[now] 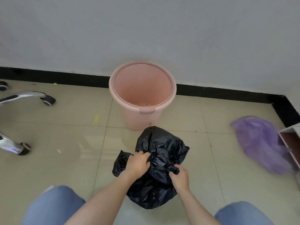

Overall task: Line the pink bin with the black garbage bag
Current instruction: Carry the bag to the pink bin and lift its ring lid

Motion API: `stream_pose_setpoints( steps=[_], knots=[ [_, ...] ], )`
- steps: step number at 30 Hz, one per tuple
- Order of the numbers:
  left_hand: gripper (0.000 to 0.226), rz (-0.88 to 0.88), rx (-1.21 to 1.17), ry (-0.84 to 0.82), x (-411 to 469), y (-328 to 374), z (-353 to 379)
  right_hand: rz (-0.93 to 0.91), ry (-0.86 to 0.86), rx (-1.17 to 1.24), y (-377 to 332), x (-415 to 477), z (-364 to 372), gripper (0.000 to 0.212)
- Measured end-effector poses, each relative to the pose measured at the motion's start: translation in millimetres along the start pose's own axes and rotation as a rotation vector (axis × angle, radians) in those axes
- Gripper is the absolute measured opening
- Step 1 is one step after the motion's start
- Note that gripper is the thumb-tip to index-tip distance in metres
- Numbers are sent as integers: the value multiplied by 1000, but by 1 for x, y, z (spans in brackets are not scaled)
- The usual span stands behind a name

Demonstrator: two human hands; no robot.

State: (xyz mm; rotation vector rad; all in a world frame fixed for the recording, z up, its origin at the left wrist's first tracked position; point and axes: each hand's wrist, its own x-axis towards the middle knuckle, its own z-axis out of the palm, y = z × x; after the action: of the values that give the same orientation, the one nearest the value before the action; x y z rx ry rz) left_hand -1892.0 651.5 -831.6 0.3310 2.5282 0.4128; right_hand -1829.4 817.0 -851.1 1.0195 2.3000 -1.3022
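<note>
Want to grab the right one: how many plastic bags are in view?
2: the black garbage bag held in both hands, and a purple bag on the floor at right.

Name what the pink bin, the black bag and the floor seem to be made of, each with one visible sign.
Pink bin: likely moulded plastic, matte; smooth wall, rolled rim.
Black bag: thin plastic film, glossy; sharp crinkles with highlights.
Floor: probably glazed ceramic tile; grout lines, soft reflections.

Bin mouth: the bin (142, 95) stands open and unlined, nothing over its rim.
Before the bin: the bag (159, 166) fills the floor (65, 159) right in front.
Left: chair legs (24, 98), well apart; bare tiles between.
Right: purple bag (261, 143) beside a cabinet (292, 140).
Behind: wall (146, 30) close.
</note>
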Motion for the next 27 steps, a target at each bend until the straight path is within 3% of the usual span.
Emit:
stream_pose_setpoints(
  steps=[4, 8, 10, 13, 16, 20, 27],
  knots=[
    [40, -14, -34, 91, 2, -16, -6, 9, -115, -95, -1, 7, 4, 53],
    [37, -91, -146, 422, 9, -21, -56, -154, -19, -246, -46, 16, -18, 47],
    [39, -219, -530, 493, 15, -20, -86, -335, 88, -333, -82, 19, -25, 41],
    [41, -411, -1302, 518, 29, -16, -121, -691, 199, -433, -140, 16, -28, 39],
    [36, -402, -1727, 482, 37, -13, -141, -928, 170, -557, -187, 13, -20, 45],
    [29, -359, -1863, 425, 40, -13, -145, -969, 31, -739, -208, 19, -7, 61],
    [28, -454, -1879, 409, 25, -16, -131, -1101, 106, -1114, -196, 13, -6, 60]
  ],
)
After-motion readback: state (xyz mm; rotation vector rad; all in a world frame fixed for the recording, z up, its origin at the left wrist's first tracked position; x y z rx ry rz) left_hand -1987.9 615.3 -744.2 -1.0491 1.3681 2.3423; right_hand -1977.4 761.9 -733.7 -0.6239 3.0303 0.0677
